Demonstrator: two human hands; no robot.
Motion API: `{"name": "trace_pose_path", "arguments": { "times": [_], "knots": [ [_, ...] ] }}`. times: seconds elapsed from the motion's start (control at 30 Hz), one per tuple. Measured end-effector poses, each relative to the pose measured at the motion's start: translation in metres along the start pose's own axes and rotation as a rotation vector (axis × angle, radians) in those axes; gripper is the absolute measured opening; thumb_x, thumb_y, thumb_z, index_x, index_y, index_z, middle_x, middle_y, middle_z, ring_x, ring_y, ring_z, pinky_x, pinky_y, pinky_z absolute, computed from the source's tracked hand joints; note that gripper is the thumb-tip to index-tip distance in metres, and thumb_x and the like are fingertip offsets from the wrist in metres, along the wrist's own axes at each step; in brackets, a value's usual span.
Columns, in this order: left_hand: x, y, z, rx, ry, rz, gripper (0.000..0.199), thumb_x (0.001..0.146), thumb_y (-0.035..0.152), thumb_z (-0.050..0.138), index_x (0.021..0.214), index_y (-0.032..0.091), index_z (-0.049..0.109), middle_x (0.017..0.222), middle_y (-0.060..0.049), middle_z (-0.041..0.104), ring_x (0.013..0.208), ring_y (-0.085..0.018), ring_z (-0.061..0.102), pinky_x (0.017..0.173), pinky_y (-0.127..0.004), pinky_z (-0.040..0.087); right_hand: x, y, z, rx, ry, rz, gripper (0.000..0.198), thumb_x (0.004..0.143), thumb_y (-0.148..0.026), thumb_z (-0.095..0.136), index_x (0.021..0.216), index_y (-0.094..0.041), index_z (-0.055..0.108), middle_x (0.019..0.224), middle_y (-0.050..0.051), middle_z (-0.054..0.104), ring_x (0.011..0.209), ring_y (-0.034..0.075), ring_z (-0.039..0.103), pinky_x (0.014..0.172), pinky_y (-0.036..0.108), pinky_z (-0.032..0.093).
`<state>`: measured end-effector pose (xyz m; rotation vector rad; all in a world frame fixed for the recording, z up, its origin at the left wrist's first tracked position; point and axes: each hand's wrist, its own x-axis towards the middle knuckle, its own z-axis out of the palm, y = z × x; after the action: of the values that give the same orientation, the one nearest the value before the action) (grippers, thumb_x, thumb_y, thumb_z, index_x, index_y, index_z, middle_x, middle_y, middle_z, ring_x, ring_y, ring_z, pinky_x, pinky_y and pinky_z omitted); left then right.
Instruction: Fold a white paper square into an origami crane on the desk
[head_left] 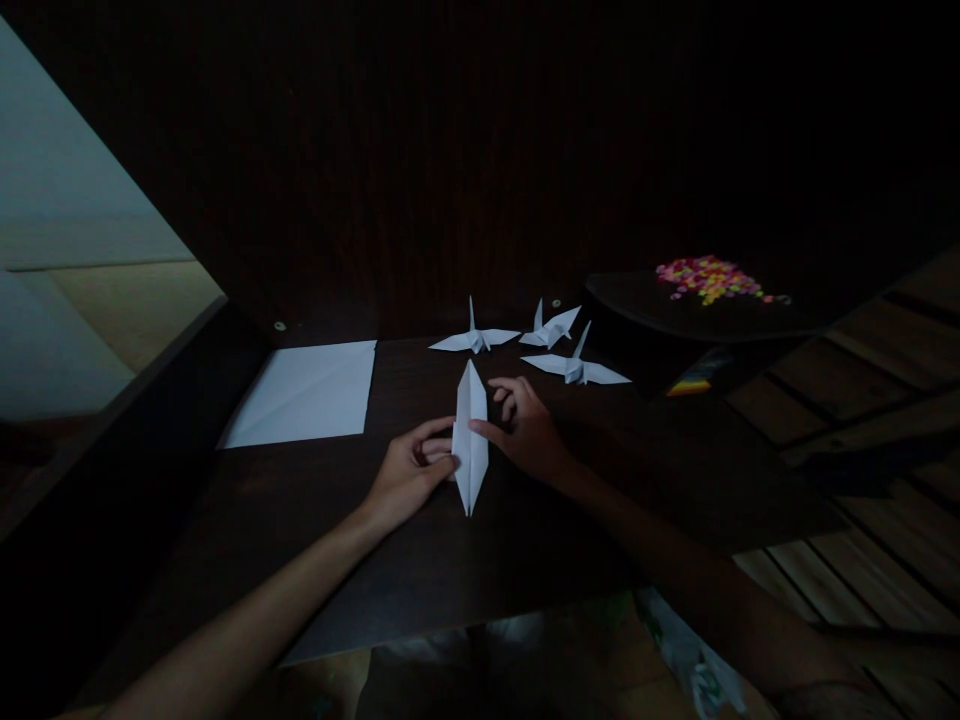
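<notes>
A folded white origami paper [471, 440], long and pointed at both ends, is held upright in the middle of the dark table. My left hand [414, 465] grips its left edge, thumb in front and fingers behind. My right hand [525, 425] rests its thumb on the paper's front near the centre crease, while its other fingers curl apart from the right edge. Beyond the paper sit finished paper cranes: one crane [476, 339] straight behind, another crane [553, 328] to its right, and a third crane [576, 369] nearer my right hand.
A flat white sheet [304, 393] with a diagonal crease lies on the table [420, 580] at the left. Small colourful pieces [712, 278] are heaped on a dark raised surface [637, 300] at the right. A dark panel [450, 160] stands behind, and a low side board [135, 430] borders the left.
</notes>
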<state>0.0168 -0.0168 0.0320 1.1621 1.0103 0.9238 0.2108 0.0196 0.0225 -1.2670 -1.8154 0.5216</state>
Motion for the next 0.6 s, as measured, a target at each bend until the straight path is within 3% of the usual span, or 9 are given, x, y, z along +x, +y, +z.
{"name": "trace_pose_path", "arguments": {
  "times": [0.07, 0.2, 0.37, 0.6],
  "knots": [
    [-0.001, 0.002, 0.0, -0.066, 0.014, 0.007, 0.061, 0.065, 0.02, 0.069, 0.123, 0.01, 0.054, 0.087, -0.007, 0.074, 0.073, -0.018, 0.07, 0.068, -0.028, 0.055, 0.001, 0.0, 0.002, 0.21, -0.084, 0.126, 0.046, 0.079, -0.045, 0.066, 0.113, -0.017, 0.051, 0.088, 0.002, 0.058, 0.062, 0.012, 0.055, 0.057, 0.028, 0.051],
    [-0.002, 0.004, 0.003, -0.164, 0.016, 0.003, 0.057, 0.063, 0.019, 0.073, 0.117, 0.011, 0.057, 0.083, -0.006, 0.074, 0.071, -0.018, 0.069, 0.068, -0.029, 0.056, 0.0, -0.001, 0.004, 0.631, -0.415, 0.259, 0.035, 0.085, -0.051, 0.054, 0.095, -0.018, 0.053, 0.07, -0.002, 0.059, 0.05, 0.012, 0.058, 0.039, 0.022, 0.047],
    [-0.001, 0.004, 0.004, -0.199, 0.02, -0.03, 0.046, 0.062, 0.021, 0.074, 0.105, 0.011, 0.063, 0.077, -0.004, 0.072, 0.068, -0.017, 0.068, 0.066, -0.028, 0.056, -0.003, -0.005, 0.005, 0.677, -0.414, 0.276, 0.033, 0.08, -0.049, 0.063, 0.085, -0.018, 0.056, 0.063, -0.004, 0.061, 0.044, 0.011, 0.056, 0.036, 0.021, 0.046],
    [0.0, 0.009, 0.005, -0.075, 0.036, 0.005, 0.029, 0.07, 0.037, 0.076, 0.081, 0.012, 0.068, 0.066, -0.001, 0.069, 0.057, -0.011, 0.062, 0.056, -0.021, 0.051, -0.005, -0.012, -0.002, 0.652, -0.441, 0.242, 0.032, 0.076, -0.045, 0.07, 0.077, -0.017, 0.057, 0.054, -0.005, 0.058, 0.038, 0.009, 0.053, 0.035, 0.019, 0.042]
  ]
}}
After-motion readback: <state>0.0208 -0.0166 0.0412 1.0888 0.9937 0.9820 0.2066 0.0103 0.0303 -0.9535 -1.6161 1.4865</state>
